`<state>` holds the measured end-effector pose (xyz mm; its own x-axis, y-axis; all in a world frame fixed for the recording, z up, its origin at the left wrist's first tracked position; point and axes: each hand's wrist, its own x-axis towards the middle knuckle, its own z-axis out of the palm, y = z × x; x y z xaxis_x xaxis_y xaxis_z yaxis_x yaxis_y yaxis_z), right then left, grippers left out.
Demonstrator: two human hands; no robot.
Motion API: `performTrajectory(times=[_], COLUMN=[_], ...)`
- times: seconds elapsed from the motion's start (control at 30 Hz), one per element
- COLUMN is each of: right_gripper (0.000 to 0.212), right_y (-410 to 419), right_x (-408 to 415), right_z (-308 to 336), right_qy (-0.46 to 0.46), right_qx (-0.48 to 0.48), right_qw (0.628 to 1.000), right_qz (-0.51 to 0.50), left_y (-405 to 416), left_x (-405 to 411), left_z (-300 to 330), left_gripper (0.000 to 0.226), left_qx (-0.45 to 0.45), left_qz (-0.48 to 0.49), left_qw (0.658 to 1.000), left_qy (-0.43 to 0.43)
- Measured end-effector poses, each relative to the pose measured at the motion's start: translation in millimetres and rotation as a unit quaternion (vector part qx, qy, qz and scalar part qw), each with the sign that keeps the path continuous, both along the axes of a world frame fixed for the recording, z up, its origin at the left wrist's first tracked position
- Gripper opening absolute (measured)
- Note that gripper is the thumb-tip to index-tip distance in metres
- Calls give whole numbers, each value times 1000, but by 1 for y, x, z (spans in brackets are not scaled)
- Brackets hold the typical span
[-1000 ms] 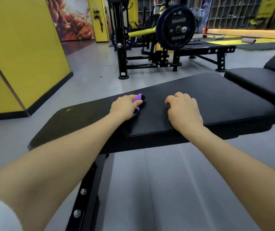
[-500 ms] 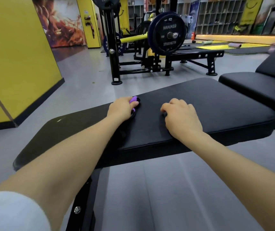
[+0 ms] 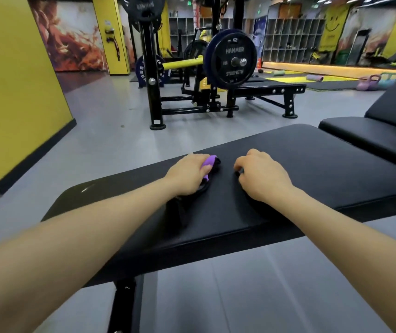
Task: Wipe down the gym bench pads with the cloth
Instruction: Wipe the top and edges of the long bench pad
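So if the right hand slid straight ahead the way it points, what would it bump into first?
Probably nothing on the bench pad: the right hand points up and away across bare black padding to its far edge, then open floor. The cloth sits to its left, under the left hand.

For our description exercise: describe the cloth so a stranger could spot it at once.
Find the black bench pad across the foreground. On it rest two hands; the cloth sits under the left hand. Its purple patch is the only colour on the black pad.
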<state>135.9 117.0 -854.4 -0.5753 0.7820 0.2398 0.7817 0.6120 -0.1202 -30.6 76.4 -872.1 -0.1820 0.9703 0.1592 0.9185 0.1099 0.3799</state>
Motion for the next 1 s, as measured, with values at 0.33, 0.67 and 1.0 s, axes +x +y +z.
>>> performTrajectory(times=[0.33,0.67,1.0], right_gripper=[29,29,29], right_y=[-11,-7,-14], right_x=[-29,-57,-59], right_z=[4,-2,1], right_qy=[-54,-56,-58], right_qx=[5,7,21], right_qw=[998,998,998], right_qz=[-26,-29,-17], left_y=[28,47,-25], left_x=[-25,-51,-52], left_z=[-4,-14,-14], left_gripper=[32,31,25], left_qx=[-2,12,17], left_qz=[57,101,75], left_qw=[998,995,997], left_qy=[-11,-6,-14])
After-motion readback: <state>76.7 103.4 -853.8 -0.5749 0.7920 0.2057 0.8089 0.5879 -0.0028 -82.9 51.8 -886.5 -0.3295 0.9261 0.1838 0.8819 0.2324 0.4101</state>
